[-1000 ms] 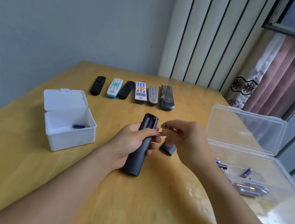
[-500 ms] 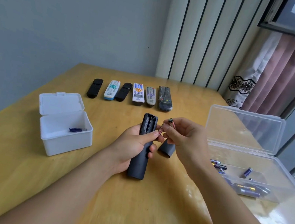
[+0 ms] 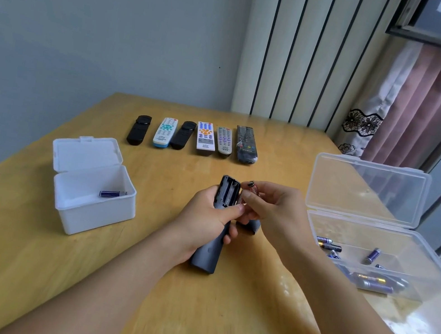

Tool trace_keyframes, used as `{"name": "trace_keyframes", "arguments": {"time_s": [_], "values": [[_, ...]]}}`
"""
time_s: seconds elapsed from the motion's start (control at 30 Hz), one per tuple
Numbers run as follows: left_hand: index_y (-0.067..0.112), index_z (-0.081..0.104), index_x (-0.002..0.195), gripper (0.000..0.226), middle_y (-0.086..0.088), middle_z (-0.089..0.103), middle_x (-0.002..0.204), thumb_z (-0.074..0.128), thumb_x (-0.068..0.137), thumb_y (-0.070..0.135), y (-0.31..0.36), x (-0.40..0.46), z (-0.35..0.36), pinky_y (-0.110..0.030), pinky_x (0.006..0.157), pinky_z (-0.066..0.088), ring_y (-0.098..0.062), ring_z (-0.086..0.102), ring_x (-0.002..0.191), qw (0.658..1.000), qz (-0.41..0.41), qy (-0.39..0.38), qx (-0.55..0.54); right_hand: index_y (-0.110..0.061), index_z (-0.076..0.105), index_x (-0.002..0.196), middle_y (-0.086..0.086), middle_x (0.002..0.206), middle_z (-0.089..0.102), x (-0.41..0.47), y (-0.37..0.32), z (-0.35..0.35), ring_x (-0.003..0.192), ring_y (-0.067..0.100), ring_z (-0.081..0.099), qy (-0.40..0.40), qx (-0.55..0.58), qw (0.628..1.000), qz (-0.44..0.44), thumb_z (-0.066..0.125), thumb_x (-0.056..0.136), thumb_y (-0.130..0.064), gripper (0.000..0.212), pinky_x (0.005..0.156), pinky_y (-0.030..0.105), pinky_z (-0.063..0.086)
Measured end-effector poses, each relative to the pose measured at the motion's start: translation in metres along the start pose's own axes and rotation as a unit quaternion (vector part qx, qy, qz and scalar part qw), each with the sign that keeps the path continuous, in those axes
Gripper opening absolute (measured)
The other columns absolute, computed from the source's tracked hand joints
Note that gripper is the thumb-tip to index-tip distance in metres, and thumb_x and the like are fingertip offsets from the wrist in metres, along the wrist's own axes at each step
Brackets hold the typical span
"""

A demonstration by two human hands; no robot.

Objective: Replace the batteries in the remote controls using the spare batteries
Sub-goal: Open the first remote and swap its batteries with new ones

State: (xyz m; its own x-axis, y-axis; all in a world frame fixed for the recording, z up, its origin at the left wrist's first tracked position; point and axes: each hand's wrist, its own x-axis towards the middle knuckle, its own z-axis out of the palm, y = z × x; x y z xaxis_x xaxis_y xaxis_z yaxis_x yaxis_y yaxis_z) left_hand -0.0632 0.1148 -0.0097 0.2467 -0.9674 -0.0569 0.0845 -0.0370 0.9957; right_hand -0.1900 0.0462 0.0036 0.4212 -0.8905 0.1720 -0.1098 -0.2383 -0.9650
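Wooden worktop (image 3: pixel 19 264) against a grey wall, curtained window to one side. I see the left hand (image 3: pixel 203 222) wrapped around a dark remote (image 3: pixel 213 242), its battery bay uncovered and facing up. The right hand (image 3: pixel 273 211) pinches a reddish battery (image 3: pixel 249 191) just beside that bay. Relative to the remote: six remotes (image 3: pixel 195 136) in a row beyond; white box (image 3: pixel 91 188) left; clear box (image 3: pixel 375 253) of spare batteries (image 3: pixel 370 281) right.
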Motion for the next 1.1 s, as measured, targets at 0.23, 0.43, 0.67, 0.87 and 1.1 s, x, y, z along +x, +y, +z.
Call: {"name": "trace_keyframes", "arguments": {"time_s": [0.23,0.43,0.67,0.87,1.1], "values": [[0.016,0.047,0.123,0.028,-0.008,0.061,0.085,0.062,0.100,0.024,0.000,-0.001,0.002,-0.027,0.049,0.050,-0.017,0.061,0.057,0.998,0.006,-0.015,0.056,-0.007,0.075,0.095,0.004,0.070,0.068,-0.002,-0.004,0.003,0.062,0.011,0.059,0.084,0.143,0.986,0.010,0.069,0.092,-0.004,0.007,0.065,0.023,0.055],[0.014,0.051,0.114,0.014,-0.008,0.062,0.081,0.046,0.107,0.025,-0.003,0.003,0.003,-0.031,0.047,0.049,-0.024,0.058,0.057,0.996,0.035,-0.005,0.079,-0.014,0.075,0.085,0.011,0.072,0.073,-0.004,-0.006,0.013,0.057,0.031,0.060,0.098,0.070,0.992,-0.037,0.070,0.092,-0.010,0.010,0.057,0.043,0.051],[0.012,0.054,0.113,0.021,-0.009,0.063,0.080,0.036,0.110,0.023,-0.001,-0.001,0.003,-0.033,0.047,0.048,-0.029,0.056,0.059,0.993,0.057,-0.007,0.100,-0.015,0.077,0.081,-0.004,0.063,0.064,-0.002,-0.003,0.010,0.050,0.009,0.058,0.077,-0.145,0.976,-0.143,0.071,0.090,-0.012,0.011,0.051,0.014,0.041],[0.013,0.051,0.122,0.021,-0.010,0.063,0.084,0.037,0.110,0.023,0.008,-0.007,0.001,-0.030,0.045,0.049,-0.021,0.056,0.058,0.991,0.082,-0.034,0.100,-0.015,0.070,0.094,0.000,0.069,0.064,0.012,-0.005,-0.003,0.061,0.014,0.056,0.144,-0.089,0.978,-0.125,0.052,0.101,-0.012,0.020,0.060,0.029,0.046],[0.017,0.053,0.123,0.022,-0.010,0.062,0.083,0.038,0.110,0.025,0.009,-0.008,0.002,-0.030,0.045,0.049,-0.018,0.058,0.057,0.991,0.083,-0.059,0.086,-0.005,0.067,0.097,0.011,0.071,0.056,0.006,-0.015,0.000,0.054,0.019,0.048,-0.045,0.163,0.970,0.173,0.055,0.102,-0.027,0.025,0.051,0.026,0.043]]}}
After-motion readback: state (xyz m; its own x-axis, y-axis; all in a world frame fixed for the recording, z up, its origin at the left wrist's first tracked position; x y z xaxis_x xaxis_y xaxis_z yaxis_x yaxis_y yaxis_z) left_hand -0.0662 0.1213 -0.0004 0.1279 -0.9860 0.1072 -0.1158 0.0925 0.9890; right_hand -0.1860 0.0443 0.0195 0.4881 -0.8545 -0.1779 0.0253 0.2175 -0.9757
